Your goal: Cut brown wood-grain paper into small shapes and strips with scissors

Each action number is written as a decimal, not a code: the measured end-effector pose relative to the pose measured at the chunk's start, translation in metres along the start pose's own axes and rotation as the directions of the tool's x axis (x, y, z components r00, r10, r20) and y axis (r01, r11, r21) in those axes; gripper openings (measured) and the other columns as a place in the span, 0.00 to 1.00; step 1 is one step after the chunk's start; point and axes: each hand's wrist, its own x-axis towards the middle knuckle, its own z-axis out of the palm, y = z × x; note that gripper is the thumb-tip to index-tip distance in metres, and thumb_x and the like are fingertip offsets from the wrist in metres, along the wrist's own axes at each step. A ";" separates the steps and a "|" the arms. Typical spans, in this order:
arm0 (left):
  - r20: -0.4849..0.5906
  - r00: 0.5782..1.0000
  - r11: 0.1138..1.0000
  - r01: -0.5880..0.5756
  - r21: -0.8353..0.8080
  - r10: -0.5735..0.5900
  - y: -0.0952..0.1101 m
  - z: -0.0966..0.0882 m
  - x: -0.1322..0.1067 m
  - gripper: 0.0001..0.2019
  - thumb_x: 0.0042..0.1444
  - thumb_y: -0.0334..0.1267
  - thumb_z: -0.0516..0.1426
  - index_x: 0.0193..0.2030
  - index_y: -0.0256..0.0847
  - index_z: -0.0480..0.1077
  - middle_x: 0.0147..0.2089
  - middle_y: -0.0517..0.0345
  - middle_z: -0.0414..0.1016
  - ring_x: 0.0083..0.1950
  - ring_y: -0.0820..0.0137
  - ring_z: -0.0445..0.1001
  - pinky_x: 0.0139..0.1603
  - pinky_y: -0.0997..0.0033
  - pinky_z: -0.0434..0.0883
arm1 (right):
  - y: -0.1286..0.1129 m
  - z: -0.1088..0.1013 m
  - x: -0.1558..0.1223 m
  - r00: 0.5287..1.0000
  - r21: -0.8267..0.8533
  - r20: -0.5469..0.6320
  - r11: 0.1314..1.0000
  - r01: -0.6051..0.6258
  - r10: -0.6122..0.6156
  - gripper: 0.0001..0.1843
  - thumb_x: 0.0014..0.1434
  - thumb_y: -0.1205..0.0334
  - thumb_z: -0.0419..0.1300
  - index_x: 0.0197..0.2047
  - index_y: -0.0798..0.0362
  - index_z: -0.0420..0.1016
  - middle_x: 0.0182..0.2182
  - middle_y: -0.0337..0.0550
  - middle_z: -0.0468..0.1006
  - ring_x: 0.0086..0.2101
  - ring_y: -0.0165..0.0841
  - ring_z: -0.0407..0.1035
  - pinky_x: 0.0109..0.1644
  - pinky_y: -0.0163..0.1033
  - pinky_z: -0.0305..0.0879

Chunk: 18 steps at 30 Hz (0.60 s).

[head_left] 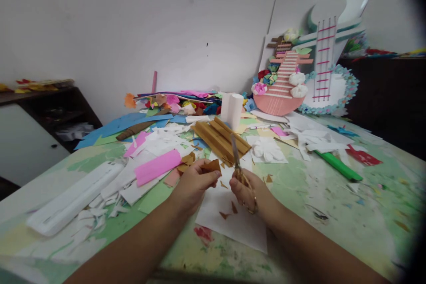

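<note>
My left hand (196, 183) pinches a small piece of brown paper (212, 167) between thumb and fingers. In my right hand (251, 191) is a pair of scissors (235, 153), its blades pointing up and away from me and its gold-coloured handles against the fingers. The blades stand a little to the right of the brown piece, apart from it. Below both hands lies a white sheet (229, 222) with several brown scraps (224, 215) on it. Just beyond the hands are folded brown paper strips (221, 140).
White paper scraps (159, 144) and a pink paper roll (158, 167) lie left, near a long white device (75, 197). A white roll (236, 111) stands behind. Paper guitar crafts (284, 82) lean at the back right. A green roll (339, 166) lies on the right.
</note>
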 end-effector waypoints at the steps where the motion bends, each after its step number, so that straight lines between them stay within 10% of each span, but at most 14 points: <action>1: -0.001 0.999 0.993 -0.037 0.111 0.037 -0.001 0.000 -0.001 0.06 0.39 0.32 0.57 0.26 0.37 0.63 0.21 0.65 0.63 0.22 0.79 0.61 0.25 0.77 0.59 | 0.000 0.000 0.001 0.999 0.060 -0.038 0.998 0.004 -0.001 0.19 0.50 0.44 0.49 0.25 0.52 0.55 0.16 0.32 0.59 0.17 0.24 0.53 0.21 0.32 0.50; 9: 0.331 0.810 0.427 -0.548 0.719 0.484 -0.009 -0.001 -0.010 0.08 0.41 0.25 0.51 0.27 0.38 0.69 0.26 0.59 0.66 0.30 0.73 0.64 0.31 0.74 0.60 | 0.007 -0.001 0.010 0.972 0.269 -0.224 0.954 0.134 -0.073 0.12 0.44 0.63 0.59 0.26 0.52 0.56 0.33 0.39 0.70 0.26 0.25 0.60 0.30 0.35 0.57; 18: 0.276 0.816 0.358 -0.492 0.794 0.508 -0.008 -0.004 -0.009 0.07 0.43 0.26 0.51 0.28 0.39 0.68 0.28 0.58 0.68 0.32 0.72 0.66 0.32 0.73 0.62 | 0.014 0.000 0.012 0.970 0.312 -0.151 0.923 0.227 -0.188 0.10 0.47 0.64 0.56 0.28 0.51 0.55 0.30 0.38 0.69 0.30 0.28 0.62 0.34 0.37 0.59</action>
